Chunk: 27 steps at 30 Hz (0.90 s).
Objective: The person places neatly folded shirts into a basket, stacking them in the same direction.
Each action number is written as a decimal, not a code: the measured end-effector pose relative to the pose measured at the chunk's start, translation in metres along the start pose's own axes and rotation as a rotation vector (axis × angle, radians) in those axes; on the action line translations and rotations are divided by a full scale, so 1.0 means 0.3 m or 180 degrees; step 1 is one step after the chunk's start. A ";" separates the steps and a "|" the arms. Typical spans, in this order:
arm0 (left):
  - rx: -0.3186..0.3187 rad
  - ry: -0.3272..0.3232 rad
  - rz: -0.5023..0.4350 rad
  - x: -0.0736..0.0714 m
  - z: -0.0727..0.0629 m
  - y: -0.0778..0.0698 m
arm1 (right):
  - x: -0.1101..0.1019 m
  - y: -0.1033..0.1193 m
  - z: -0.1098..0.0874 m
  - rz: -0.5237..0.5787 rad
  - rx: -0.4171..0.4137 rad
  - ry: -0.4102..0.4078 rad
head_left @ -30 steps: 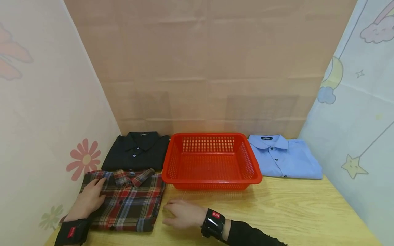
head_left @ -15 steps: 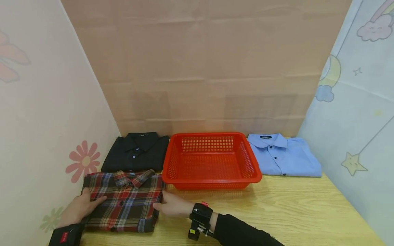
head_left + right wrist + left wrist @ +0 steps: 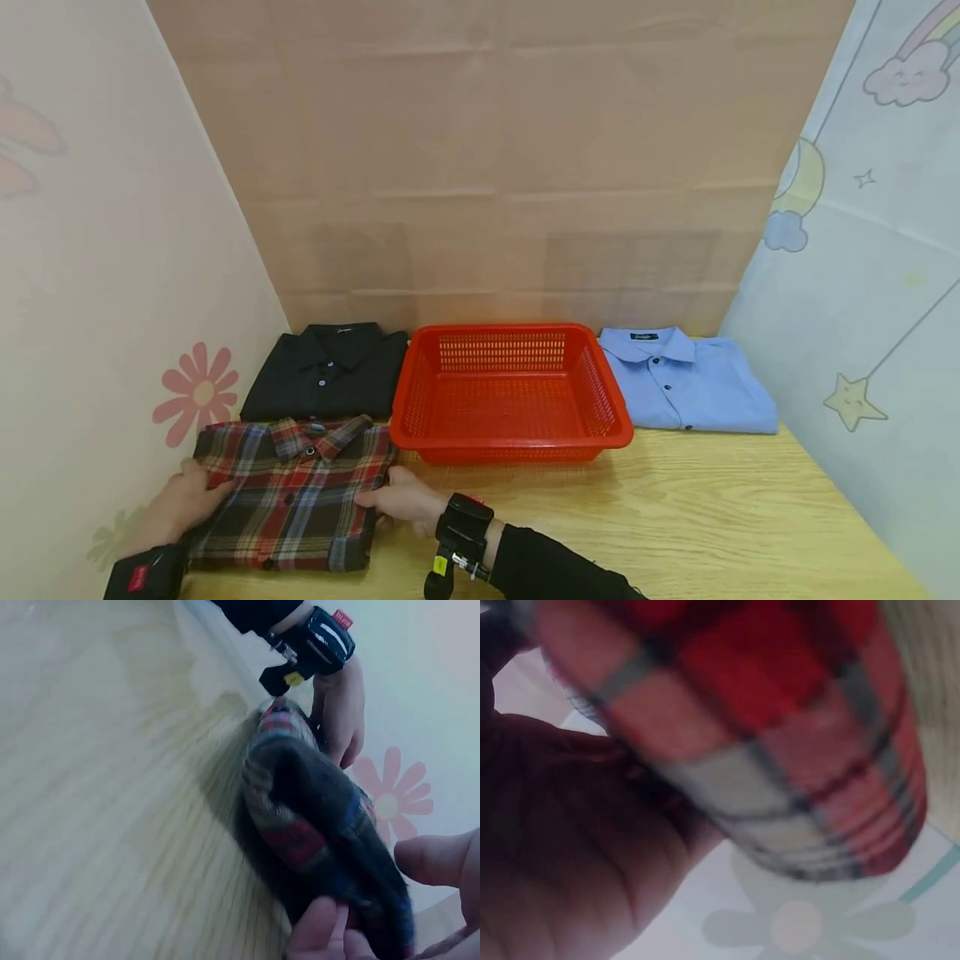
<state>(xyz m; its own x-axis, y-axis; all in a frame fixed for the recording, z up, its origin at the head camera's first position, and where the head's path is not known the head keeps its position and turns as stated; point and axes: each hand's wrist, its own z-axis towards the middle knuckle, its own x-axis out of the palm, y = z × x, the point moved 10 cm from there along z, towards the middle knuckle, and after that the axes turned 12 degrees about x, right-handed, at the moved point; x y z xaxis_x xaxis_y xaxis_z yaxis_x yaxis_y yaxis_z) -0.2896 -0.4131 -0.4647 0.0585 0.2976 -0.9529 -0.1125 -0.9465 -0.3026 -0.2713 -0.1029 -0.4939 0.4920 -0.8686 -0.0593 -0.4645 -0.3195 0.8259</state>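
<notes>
A folded plaid shirt (image 3: 296,500) in red, dark green and cream lies at the front left of the table, collar facing away. At its left edge my left hand (image 3: 187,504) grips the cloth, thumb on top; the fingers are mostly hidden. The left wrist view has the palm (image 3: 577,840) against the shirt's rounded folded side (image 3: 772,750). My right hand (image 3: 405,500) pinches the right edge, thumb above and fingers beneath. In the right wrist view, the thumb (image 3: 431,859) and fingertips (image 3: 319,930) lie on either side of the layered edge (image 3: 300,817).
Behind the plaid shirt lies a folded black shirt (image 3: 322,375). A red plastic basket (image 3: 510,454) stands at the back middle, close to the plaid shirt's right corner. On its right is a folded light blue shirt (image 3: 686,383). Patterned walls (image 3: 847,292) border both sides of the wooden table (image 3: 675,500).
My right hand has come leftward from the bare table and taken hold of the shirt's right edge. My left hand has slid from the shirt's top down to its left edge.
</notes>
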 end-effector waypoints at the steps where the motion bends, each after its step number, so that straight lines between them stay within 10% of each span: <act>1: 0.0042 0.0026 -0.0048 0.001 0.001 0.000 | 0.004 0.001 0.000 0.0016 0.0013 -0.0005; 13: -0.0062 0.0453 -0.0494 0.032 -0.009 0.018 | 0.053 0.059 0.014 0.0239 -0.0385 0.0012; 27: -0.0279 0.0423 -0.0444 0.017 -0.046 0.033 | 0.093 0.116 -0.003 -0.0040 -0.0767 0.0407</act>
<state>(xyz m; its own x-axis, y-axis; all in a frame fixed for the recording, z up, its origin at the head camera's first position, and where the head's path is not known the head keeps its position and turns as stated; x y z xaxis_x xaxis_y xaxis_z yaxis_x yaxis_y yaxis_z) -0.2767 -0.4227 -0.4722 0.1984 0.4129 -0.8889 -0.0080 -0.9062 -0.4227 -0.2731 -0.1378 -0.4665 0.5927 -0.8054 -0.0119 -0.2767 -0.2174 0.9361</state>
